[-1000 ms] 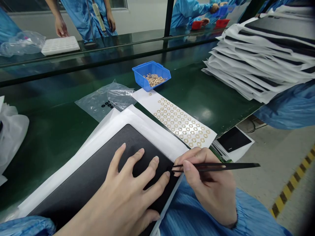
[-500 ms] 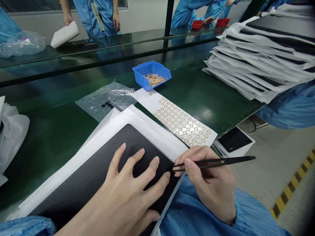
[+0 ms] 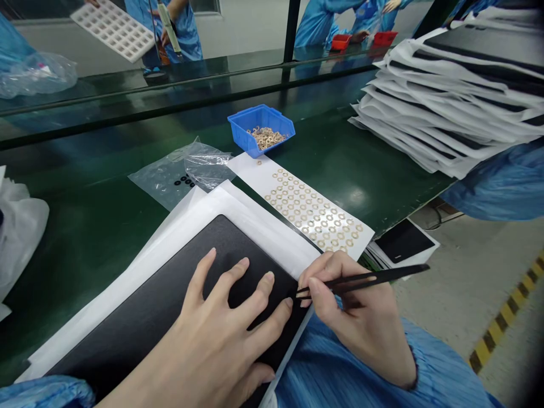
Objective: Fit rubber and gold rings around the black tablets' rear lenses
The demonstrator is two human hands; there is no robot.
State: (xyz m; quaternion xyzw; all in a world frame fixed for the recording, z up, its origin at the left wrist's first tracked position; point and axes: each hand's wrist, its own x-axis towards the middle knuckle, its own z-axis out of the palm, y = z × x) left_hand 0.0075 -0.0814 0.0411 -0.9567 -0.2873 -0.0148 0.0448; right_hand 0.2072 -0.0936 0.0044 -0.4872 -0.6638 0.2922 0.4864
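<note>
A flat black panel [image 3: 140,317] lies on white wrapping sheet [image 3: 250,212] at the near edge of the bench. My left hand [image 3: 229,323] rests on the panel with its fingers spread. In my right hand [image 3: 357,306] is a pair of black tweezers [image 3: 382,276], gripped between thumb and fingers. The tweezer tips meet the panel's right corner, close to my left index finger. Whether the tips pinch anything is too small to tell. Just beyond the panel is a white sheet [image 3: 250,167] bearing rows of small tan rings [image 3: 312,215].
A blue bin [image 3: 240,130] of tan ring pieces stands behind the sheet. Left of it lies a clear bag [image 3: 159,173] with black rings. Wrapped panels [image 3: 450,107] are stacked at right. Across the bench, people in blue work, one with a white pocketed tray [image 3: 114,28].
My right hand and the tweezers have shifted slightly left, the tweezers turning a little. My left hand stays put. Across the bench, a person has raised and tilted the white tray.
</note>
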